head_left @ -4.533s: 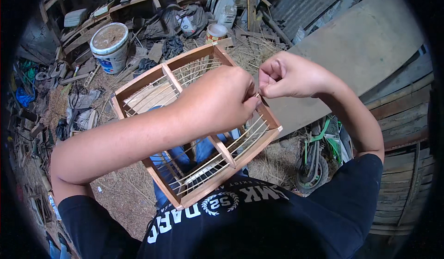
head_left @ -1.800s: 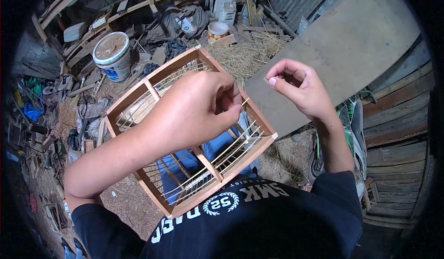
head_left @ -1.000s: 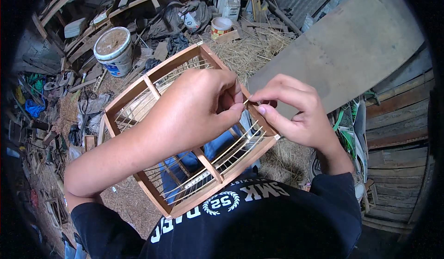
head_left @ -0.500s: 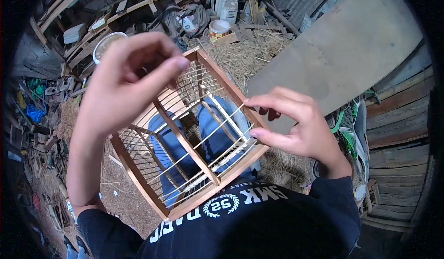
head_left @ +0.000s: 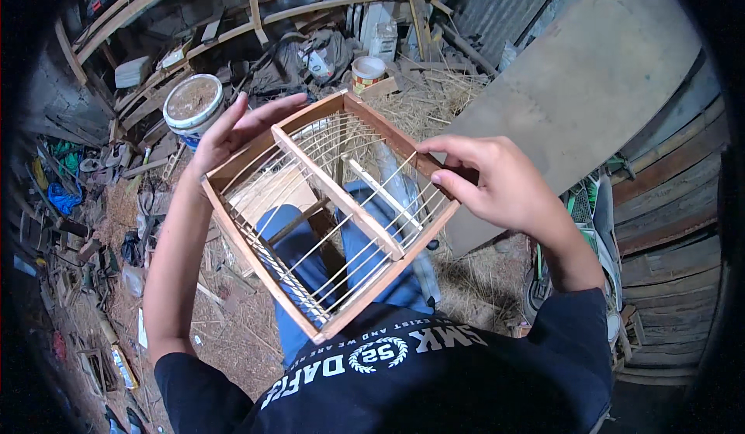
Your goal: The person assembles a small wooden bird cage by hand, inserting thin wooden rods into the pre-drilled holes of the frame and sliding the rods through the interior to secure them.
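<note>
A small wooden cage [head_left: 376, 224], with a square frame and thin light bars, is tilted above my knees. My right hand [head_left: 493, 182] pinches its right side, thumb and index finger on the wooden edge. Against the far left side rests my left hand [head_left: 233, 127], its fingers stretched along the outside and partly hidden by the frame. A wooden crossbar [head_left: 341, 193] runs across the barred face between two opposite sides. Through the bars show a pale wooden strip [head_left: 380, 190] and a light board [head_left: 279, 197].
A lidded round bucket [head_left: 194, 104] stands beyond my left hand. Farther back is a small open tub [head_left: 368, 69] amid straw and scrap wood. A large flat board [head_left: 582, 93] slants across the right. My jeans-clad knees [head_left: 291, 236] lie beneath the cage.
My left hand has come down from above the cage to its far left side. The cage has turned and tilted. My right hand stays on its right edge.
</note>
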